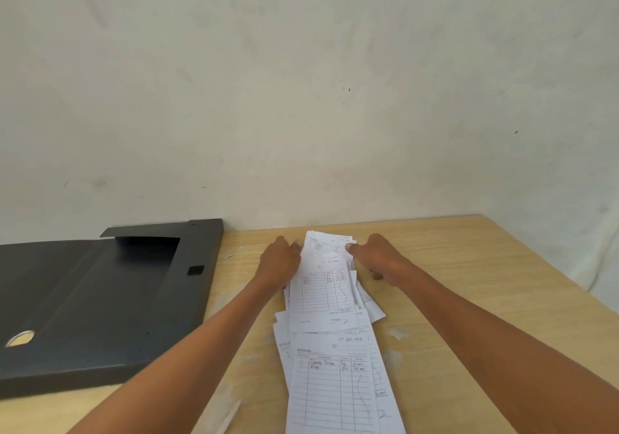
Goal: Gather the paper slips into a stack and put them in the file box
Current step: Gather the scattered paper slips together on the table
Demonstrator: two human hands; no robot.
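The left hand point(279, 259) and the right hand point(376, 256) press in on both sides of the far end of the paper slips point(330, 326), fingers bent loosely, not gripping. The slips lie spread in a long messy row on the table point(469, 283). They are not neatly stacked yet. The file box point(100, 299) lies open on the left, with no slips inside.

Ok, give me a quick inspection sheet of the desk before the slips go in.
Surface: wooden table, pale scuffs in places.
Job's things: paper slips fanned in a loose overlapping row, not squared; dark file box open, lying flat to their left.
Clutter: nothing seen.
Grippers: left hand and right hand flank the far end of the slips, fingers touching the edges; grip unclear.
Cables: nothing seen.
Surroundings: plain wall behind the table.
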